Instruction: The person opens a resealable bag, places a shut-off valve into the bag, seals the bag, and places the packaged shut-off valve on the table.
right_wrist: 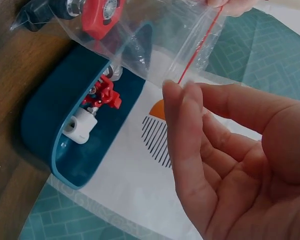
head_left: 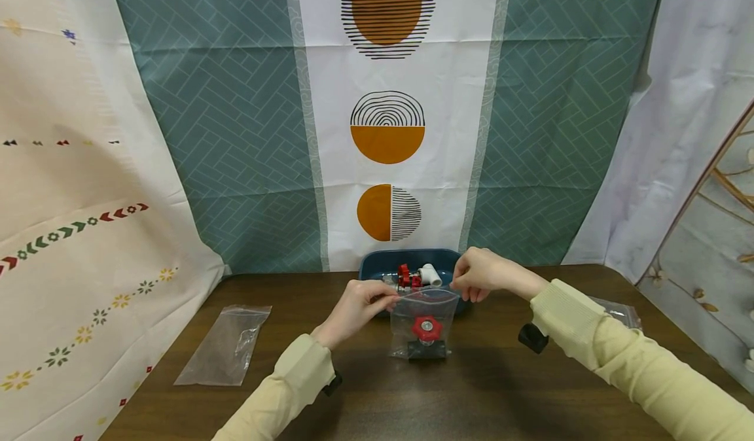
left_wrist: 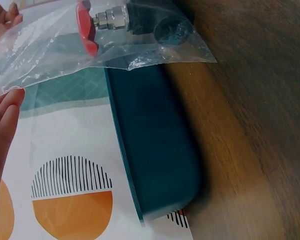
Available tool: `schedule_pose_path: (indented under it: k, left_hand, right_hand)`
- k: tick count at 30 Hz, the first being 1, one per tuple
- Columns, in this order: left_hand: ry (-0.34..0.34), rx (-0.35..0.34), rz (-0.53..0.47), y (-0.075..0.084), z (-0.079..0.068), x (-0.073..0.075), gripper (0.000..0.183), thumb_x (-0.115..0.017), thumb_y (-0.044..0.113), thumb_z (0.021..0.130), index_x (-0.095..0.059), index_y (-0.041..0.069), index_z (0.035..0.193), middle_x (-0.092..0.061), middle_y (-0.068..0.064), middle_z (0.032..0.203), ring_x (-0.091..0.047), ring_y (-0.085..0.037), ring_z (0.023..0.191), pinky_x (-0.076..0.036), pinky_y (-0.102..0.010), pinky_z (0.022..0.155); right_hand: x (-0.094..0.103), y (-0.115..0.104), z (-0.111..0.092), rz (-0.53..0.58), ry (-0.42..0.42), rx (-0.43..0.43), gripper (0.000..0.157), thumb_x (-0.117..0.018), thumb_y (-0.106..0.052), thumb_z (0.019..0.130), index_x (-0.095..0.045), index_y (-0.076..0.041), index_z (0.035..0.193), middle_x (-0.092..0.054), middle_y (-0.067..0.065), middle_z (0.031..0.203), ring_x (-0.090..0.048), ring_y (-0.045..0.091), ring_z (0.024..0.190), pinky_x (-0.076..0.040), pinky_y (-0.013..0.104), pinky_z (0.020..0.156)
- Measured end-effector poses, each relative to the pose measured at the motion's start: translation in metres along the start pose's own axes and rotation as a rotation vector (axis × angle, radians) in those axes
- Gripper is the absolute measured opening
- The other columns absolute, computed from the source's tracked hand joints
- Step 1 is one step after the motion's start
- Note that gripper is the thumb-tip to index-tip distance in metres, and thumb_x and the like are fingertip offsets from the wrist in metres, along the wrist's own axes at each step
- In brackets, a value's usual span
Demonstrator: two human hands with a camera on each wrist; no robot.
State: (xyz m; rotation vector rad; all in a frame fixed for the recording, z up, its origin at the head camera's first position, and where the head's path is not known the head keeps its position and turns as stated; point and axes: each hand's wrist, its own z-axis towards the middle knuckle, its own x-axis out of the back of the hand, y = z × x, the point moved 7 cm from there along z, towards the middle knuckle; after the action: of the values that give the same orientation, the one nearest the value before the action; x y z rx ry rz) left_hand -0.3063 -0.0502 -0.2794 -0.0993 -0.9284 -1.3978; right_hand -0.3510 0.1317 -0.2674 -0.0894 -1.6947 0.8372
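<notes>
A clear zip bag (head_left: 402, 323) hangs upright over the table between both hands. Inside, at its bottom, sits a valve (head_left: 427, 328) with a red handwheel and a black body. My left hand (head_left: 360, 305) pinches the bag's top left corner between thumb and fingers. At the opposite top corner, my right hand (head_left: 482, 274) pinches the end of the bag's mouth. A red zip line runs along that mouth in the right wrist view, ending at the right fingertips (right_wrist: 190, 92). Whether the zip is closed, I cannot tell.
Behind the bag stands a dark blue bin (head_left: 377, 259) holding red-handled valves (right_wrist: 105, 92) and a white fitting (head_left: 430, 275). One flat clear bag (head_left: 226, 349) lies on the wooden table (head_left: 377, 402) at left; more clear plastic (head_left: 621, 311) lies at right, partly behind the right sleeve.
</notes>
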Motion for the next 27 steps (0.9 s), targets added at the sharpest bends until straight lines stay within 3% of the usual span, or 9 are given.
schedule_pose_path:
  k: [10, 16, 27]
  left_hand:
    - [-0.077, 0.107, -0.058, -0.007, -0.001, -0.002, 0.010, -0.060, -0.006, 0.083, -0.064, -0.007, 0.092, -0.063, -0.014, 0.081, -0.059, -0.026, 0.070, -0.049, -0.026, 0.064]
    - [-0.106, 0.135, -0.087, -0.008, 0.001, -0.002, 0.012, -0.058, -0.006, 0.085, -0.063, -0.008, 0.095, -0.063, -0.016, 0.085, -0.061, -0.025, 0.071, -0.050, -0.028, 0.067]
    - [-0.090, 0.138, -0.092, -0.009, 0.001, 0.000, 0.011, -0.058, -0.007, 0.084, -0.064, -0.008, 0.093, -0.063, -0.017, 0.085, -0.061, -0.028, 0.071, -0.050, -0.028, 0.068]
  right_hand:
    - [0.001, -0.007, 0.002, -0.050, 0.080, 0.066, 0.010, -0.060, -0.011, 0.087, -0.065, -0.003, 0.084, -0.057, 0.003, 0.067, -0.051, 0.015, 0.052, -0.049, 0.029, 0.051]
    - [-0.003, -0.023, 0.005, -0.102, 0.171, 0.193, 0.009, -0.062, -0.012, 0.086, -0.065, -0.003, 0.090, -0.058, -0.003, 0.075, -0.055, 0.014, 0.067, -0.047, 0.029, 0.059]
    - [-0.027, -0.040, 0.011, -0.009, 0.142, 0.347, 0.026, -0.068, -0.025, 0.082, -0.063, -0.005, 0.098, -0.060, -0.003, 0.087, -0.056, 0.014, 0.078, -0.048, 0.028, 0.069]
